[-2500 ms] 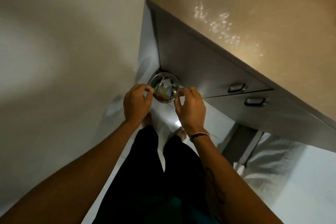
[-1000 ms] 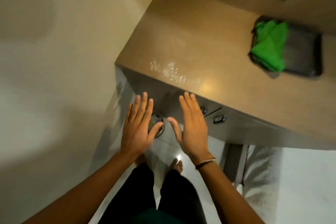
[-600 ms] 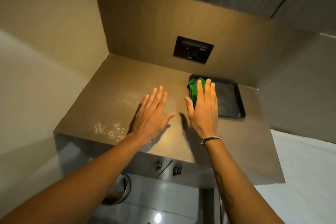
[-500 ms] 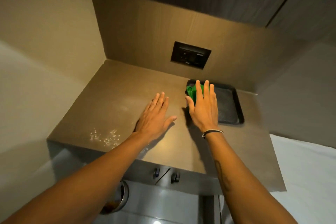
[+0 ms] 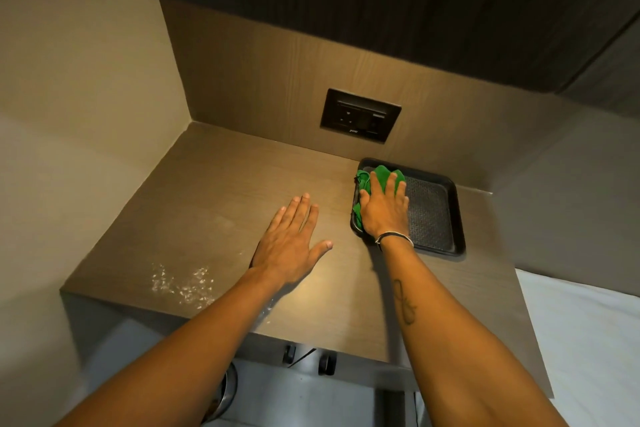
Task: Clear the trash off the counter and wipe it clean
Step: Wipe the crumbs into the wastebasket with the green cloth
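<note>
The right hand point(image 5: 382, 210) lies flat, fingers spread, on the crumpled green cloth point(image 5: 379, 177) in the black textured tray point(image 5: 434, 215); the left hand point(image 5: 289, 243) (open, empty) hovers over the brown wood-grain counter point(image 5: 221, 191), near glistening droplets point(image 5: 181, 282)

A home or hotel-room kitchenette – wood-grain counter point(image 5: 221, 191), wall socket panel point(image 5: 360, 114), handled drawers point(image 5: 311, 359)

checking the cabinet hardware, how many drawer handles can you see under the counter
2: left handle and right handle, side by side below the counter front edge, between the forearms. More may be hidden.
</note>
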Demonstrator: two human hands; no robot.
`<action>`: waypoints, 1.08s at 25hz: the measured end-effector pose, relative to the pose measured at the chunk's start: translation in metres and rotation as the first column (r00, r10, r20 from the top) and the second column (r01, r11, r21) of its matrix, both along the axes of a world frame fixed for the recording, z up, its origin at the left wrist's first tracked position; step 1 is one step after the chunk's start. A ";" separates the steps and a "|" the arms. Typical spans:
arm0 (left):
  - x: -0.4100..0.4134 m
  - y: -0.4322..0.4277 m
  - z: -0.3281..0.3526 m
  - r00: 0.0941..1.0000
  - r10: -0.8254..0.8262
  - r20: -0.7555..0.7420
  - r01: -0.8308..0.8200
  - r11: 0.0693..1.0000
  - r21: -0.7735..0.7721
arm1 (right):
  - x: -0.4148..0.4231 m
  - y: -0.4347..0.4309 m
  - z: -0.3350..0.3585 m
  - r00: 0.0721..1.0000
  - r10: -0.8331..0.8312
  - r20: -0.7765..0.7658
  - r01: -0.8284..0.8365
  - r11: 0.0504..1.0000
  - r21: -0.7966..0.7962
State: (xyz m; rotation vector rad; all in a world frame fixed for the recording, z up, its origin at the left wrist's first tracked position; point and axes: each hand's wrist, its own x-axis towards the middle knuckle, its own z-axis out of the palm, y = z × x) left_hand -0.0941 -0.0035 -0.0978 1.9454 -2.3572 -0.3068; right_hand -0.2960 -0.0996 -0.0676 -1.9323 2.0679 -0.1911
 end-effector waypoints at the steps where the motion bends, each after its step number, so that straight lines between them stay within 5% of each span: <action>1: 0.000 0.000 -0.001 1.000 -0.003 0.000 0.003 1.000 -0.005 | 0.001 -0.001 -0.001 1.000 -0.002 0.002 0.002 1.000 -0.005; 8: 0.002 -0.004 0.000 1.000 -0.024 -0.001 0.024 0.999 0.031 | 0.003 -0.004 -0.010 0.997 0.002 -0.082 -0.014 0.989 -0.147; 13: 0.025 0.016 0.017 0.998 -0.023 -0.066 0.018 0.998 -0.067 | 0.012 0.012 0.010 0.999 -0.008 0.038 0.018 0.962 -0.274; 19: 0.069 0.084 0.026 0.988 0.062 -0.141 -0.094 0.967 -0.235 | 0.088 0.121 0.057 0.947 0.273 0.171 -0.104 0.762 -0.640; 23: 0.118 0.189 0.003 0.911 0.248 -0.330 -0.340 0.904 -0.259 | 0.155 0.268 0.026 0.793 0.540 0.283 -0.292 0.744 -0.601; 27: 0.158 0.316 -0.083 0.842 0.479 -0.248 -0.507 0.860 -0.060 | 0.189 0.362 -0.071 0.705 0.667 0.241 -0.545 0.727 -0.418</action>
